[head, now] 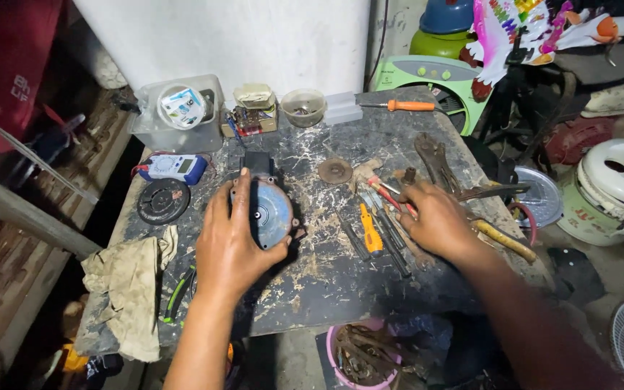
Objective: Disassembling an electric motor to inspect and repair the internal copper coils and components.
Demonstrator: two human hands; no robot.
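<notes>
My left hand (pixel 227 242) grips a round blue-grey motor (pixel 267 211) that rests on the dark, scratched workbench (pixel 326 267); a black part (pixel 257 162) sticks out behind it. My right hand (pixel 438 220) lies on a heap of hand tools (pixel 388 224), fingers closed over a red-handled one (pixel 391 197). An orange-handled tool (pixel 370 231) and several dark screwdrivers lie just left of that hand. Locking pliers (pixel 433 160) rest beyond it.
A blue multimeter (pixel 173 167), a black round cover (pixel 162 201) and a dirty rag (pixel 128 285) lie left. Clear box (pixel 178 114), small bowl (pixel 303 106) and orange screwdriver (pixel 399 105) stand at the back. A rusty disc (pixel 334 171) lies mid-bench. White pot (pixel 615 191) at right; pink bucket (pixel 361 357) below.
</notes>
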